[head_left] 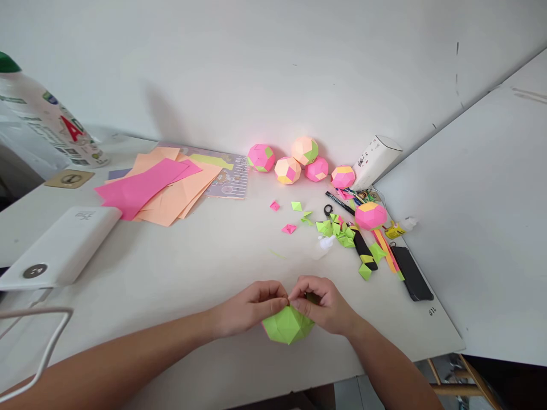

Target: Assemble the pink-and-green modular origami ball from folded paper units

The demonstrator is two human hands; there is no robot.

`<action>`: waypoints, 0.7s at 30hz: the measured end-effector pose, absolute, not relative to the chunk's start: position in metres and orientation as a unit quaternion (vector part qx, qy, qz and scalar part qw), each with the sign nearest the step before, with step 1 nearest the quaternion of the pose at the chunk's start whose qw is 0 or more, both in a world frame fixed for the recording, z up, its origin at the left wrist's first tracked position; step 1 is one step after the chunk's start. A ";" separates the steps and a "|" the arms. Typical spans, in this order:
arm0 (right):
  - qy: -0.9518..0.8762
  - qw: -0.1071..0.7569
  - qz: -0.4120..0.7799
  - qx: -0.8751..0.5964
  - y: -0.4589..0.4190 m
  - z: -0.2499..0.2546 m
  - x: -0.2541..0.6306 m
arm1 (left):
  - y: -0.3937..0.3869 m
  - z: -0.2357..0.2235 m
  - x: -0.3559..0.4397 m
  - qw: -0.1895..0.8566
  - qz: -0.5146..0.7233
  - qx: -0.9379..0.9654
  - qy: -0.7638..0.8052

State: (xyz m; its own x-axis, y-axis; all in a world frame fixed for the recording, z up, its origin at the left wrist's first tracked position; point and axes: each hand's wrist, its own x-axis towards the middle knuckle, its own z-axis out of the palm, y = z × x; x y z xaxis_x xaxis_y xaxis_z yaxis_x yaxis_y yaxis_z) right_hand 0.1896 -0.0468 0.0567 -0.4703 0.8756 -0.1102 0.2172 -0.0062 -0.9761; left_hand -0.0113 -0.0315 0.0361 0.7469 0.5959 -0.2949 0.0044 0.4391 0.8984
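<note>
Near the front of the table sits a green folded-paper ball (289,327), a pinkish edge showing on its left side. My left hand (260,302) pinches at the top of the ball, thumb and forefinger pressed together. From the other side my right hand (318,302) pinches at almost the same spot, its fingertips almost touching the left ones. Fingers cover the top of the ball, so any small piece there is hidden. Beyond the hands lie small folded green pieces (337,229), a pink folded piece (289,229) and a white-capped glue bottle (325,244).
Several finished paper balls (261,158) stand along the wall. Pink and orange paper sheets (166,196) lie at left, behind a white power bank (60,245) with a cable. A tall bottle (51,117) is at far left. A black phone (412,273) lies near the right edge.
</note>
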 end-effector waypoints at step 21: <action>-0.642 0.303 0.568 -0.417 -0.050 0.056 0.185 | -0.033 0.032 -0.012 0.807 0.192 0.490 0.266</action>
State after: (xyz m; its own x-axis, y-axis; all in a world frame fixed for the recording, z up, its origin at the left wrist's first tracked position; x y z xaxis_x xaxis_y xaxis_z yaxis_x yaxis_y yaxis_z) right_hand 0.1846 -0.0500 0.0558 -0.4696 0.8788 -0.0846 0.1917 0.0079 -0.9814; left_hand -0.0115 -0.0333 0.0316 0.7840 0.5717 -0.2419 -0.0493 0.4458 0.8938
